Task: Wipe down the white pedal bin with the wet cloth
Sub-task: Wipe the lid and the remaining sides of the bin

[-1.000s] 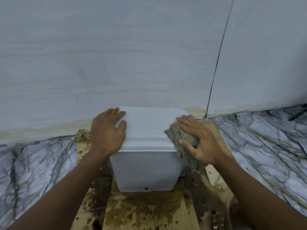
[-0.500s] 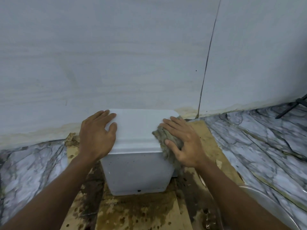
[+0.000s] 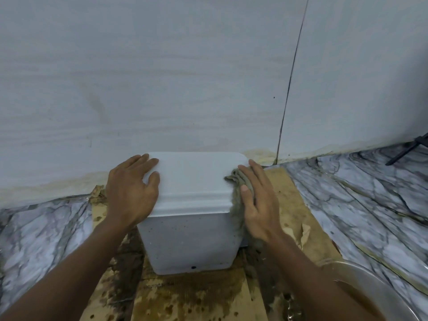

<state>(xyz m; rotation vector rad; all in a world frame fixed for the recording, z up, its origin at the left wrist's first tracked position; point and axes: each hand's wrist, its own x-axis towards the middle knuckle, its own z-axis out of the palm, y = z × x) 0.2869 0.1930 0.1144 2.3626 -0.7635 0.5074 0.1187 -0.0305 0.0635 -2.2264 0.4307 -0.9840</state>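
The white pedal bin (image 3: pixel 192 228) stands on wet, stained cardboard against the wall, lid closed. My left hand (image 3: pixel 130 193) lies flat on the lid's left edge, fingers straight. My right hand (image 3: pixel 257 205) presses a grey-green wet cloth (image 3: pixel 236 193) against the bin's right side with straight fingers. Most of the cloth is hidden under that hand. Small dark specks dot the bin's front face.
Stained brown cardboard (image 3: pixel 185 295) covers the marbled floor (image 3: pixel 361 205) under the bin. A metal bowl of brown water (image 3: pixel 370 295) sits at the lower right. A pale wall (image 3: pixel 162 77) rises right behind the bin. A dark tripod leg (image 3: pixel 407 151) shows far right.
My right hand has slid the cloth off the lid's right corner and down onto the bin's right side. The left hand stays on the lid. The bowl has come into view.
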